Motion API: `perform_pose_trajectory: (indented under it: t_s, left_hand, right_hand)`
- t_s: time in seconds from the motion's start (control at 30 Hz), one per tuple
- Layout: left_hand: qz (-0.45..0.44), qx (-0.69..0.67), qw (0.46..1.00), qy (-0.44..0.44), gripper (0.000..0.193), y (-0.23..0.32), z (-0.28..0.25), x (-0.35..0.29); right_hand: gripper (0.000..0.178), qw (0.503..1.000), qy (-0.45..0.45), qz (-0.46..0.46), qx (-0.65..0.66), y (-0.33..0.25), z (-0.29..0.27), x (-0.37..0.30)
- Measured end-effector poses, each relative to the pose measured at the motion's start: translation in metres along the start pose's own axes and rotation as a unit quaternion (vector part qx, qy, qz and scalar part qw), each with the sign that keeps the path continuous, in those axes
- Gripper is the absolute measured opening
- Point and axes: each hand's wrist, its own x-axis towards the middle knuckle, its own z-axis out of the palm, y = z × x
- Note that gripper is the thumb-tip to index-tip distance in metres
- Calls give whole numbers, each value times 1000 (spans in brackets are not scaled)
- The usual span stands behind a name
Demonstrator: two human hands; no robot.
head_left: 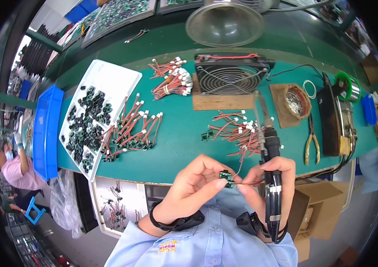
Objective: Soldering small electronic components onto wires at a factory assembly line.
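A small green circuit board point(227, 177) with a black part is pinched between the thumb and fingers of my left hand point(189, 190). My right hand point(288, 175) is closed around a black soldering iron point(272, 144), its tip pointing up and away from me. The thumb and a finger of that same hand also pinch a red-and-dark wire lead point(254, 182) against the board's right edge. Beyond my hands lies a loose pile of wire leads point(242, 140) with white connectors. A loose circuit board point(207, 135) rests just left of that pile.
A white tray point(113, 73) of small boards stands left, with wired boards point(131, 140) beside it. Behind are bundled leads point(175, 84) and a fan point(229, 78). Rightward are a tip-cleaning tin point(296, 102), pliers point(311, 142), solder spool point(348, 86) and soldering station point(329, 115).
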Motion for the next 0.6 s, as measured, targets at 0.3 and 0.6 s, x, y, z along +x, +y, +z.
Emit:
perform_pose_trajectory:
  t_s: [0.3,0.6]
  left_hand:
    - [-4,-9,1000,6,16,-8,-5,4]
    - [14,-93,994,50,14,-13,-20,6]
  right_hand:
    - [49,989,64,-65,-114,7,1,6]
    - [63,959,181,-169,-140,17,-20,-19]
